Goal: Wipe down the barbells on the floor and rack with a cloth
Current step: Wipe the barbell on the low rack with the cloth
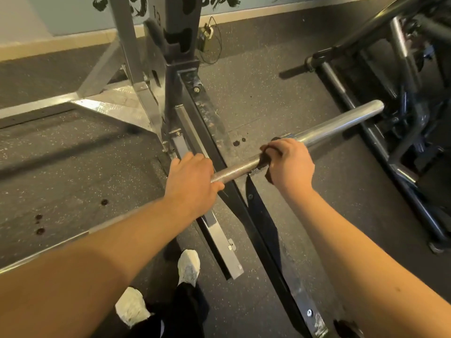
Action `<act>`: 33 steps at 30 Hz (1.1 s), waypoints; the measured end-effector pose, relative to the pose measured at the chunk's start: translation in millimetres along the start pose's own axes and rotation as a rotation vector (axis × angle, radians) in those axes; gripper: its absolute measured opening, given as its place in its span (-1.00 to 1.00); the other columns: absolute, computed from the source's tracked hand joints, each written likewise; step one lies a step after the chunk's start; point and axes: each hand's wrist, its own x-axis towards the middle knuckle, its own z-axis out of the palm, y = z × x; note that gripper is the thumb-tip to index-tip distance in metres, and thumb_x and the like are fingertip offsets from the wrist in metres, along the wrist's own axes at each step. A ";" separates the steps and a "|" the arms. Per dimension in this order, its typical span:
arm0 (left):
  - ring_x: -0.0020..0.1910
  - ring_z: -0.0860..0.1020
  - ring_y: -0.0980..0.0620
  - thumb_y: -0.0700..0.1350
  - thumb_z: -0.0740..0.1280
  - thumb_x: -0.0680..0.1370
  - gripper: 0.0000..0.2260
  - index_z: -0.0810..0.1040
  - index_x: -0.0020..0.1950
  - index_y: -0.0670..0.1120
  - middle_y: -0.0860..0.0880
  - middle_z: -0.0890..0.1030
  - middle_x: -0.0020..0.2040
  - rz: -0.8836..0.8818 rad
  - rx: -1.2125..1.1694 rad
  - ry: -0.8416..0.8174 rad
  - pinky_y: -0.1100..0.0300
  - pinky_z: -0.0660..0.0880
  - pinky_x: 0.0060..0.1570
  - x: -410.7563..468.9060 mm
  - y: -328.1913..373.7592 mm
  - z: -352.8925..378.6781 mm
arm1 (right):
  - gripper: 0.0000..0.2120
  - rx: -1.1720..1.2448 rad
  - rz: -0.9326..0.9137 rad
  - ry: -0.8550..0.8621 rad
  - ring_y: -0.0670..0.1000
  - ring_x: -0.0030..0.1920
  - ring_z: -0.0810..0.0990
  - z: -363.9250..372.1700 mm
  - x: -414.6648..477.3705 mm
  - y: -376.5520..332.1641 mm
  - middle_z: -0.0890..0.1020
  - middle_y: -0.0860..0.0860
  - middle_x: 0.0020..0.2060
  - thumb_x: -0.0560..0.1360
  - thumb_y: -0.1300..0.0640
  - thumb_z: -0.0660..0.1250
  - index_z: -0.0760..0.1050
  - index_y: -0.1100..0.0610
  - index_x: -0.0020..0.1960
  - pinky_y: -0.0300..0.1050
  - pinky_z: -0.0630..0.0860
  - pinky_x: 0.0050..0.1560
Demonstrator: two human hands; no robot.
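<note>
Both hands are working on a silver steel barbell (317, 131), which is being held raised above the dark speckled rubber floor (73, 167) and is crossing over the black base rail (212, 123) of a grey steel rack upright (175, 45). The left hand (192, 176) is gripping the knurled part of the shaft from above, with its fingers curling over the far side and the thumb wrapping round underneath. The right hand (290, 164) is closing round the shaft just beside the collar, pressing a dark cloth (269, 175) against the metal. One corner of the cloth is hanging below the palm and more of it is showing between the fingers. The two hands are sitting near each other, with a short stretch of bare knurling between them. Beyond the right hand, the smooth polished sleeve is pointing up and to the right, its rounded end hanging free in the air.

Another chrome bar (334, 79) is lying among dark tubular frames (415, 132) at the right edge. Two white shoes (188, 267) and black trousers (185, 311) are showing below the forearms. A small plug with a thin cable (207, 35) is sitting by the beige skirting board (61, 45).
</note>
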 end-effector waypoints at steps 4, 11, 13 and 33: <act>0.17 0.42 0.03 0.23 0.35 0.58 -0.67 0.55 0.18 0.03 0.06 0.53 0.11 -0.002 -0.015 0.001 0.05 0.30 0.23 -2.8 -1.8 -4.1 | -0.83 -0.011 -0.078 -0.006 0.02 0.13 0.49 11.7 -21.0 -25.3 0.66 -0.07 0.10 0.62 0.14 0.33 0.70 0.04 0.11 -0.17 0.31 -0.06; 0.23 0.39 0.06 0.20 0.35 0.59 -0.61 0.51 0.38 0.11 0.10 0.53 0.19 0.015 -0.066 -0.027 0.03 0.26 0.29 -24.9 -27.6 -11.4 | -0.83 0.203 0.070 0.047 -0.04 0.13 0.55 10.6 -21.4 -17.6 0.62 -0.08 0.03 0.60 0.14 0.37 0.70 -0.02 0.12 -0.11 0.50 0.06; 0.24 0.40 0.05 0.18 0.35 0.59 -0.63 0.52 0.35 0.10 0.09 0.55 0.21 -0.028 -0.058 0.012 0.03 0.27 0.28 -33.8 -37.0 -15.8 | -0.82 0.216 0.069 0.084 -0.05 0.16 0.51 21.4 -44.7 -39.9 0.60 -0.06 0.09 0.59 0.15 0.38 0.67 0.05 0.16 -0.08 0.53 0.16; 0.04 0.35 0.06 0.11 0.33 0.63 -0.79 0.64 0.12 0.03 0.05 0.56 0.02 -0.184 -0.078 0.086 0.02 0.30 0.16 -67.2 -62.8 -11.7 | -0.86 0.622 0.240 0.127 -0.32 0.05 0.50 39.2 -110.9 -79.4 0.47 -0.12 0.06 0.60 0.16 0.39 0.59 0.07 0.16 -0.51 0.44 0.10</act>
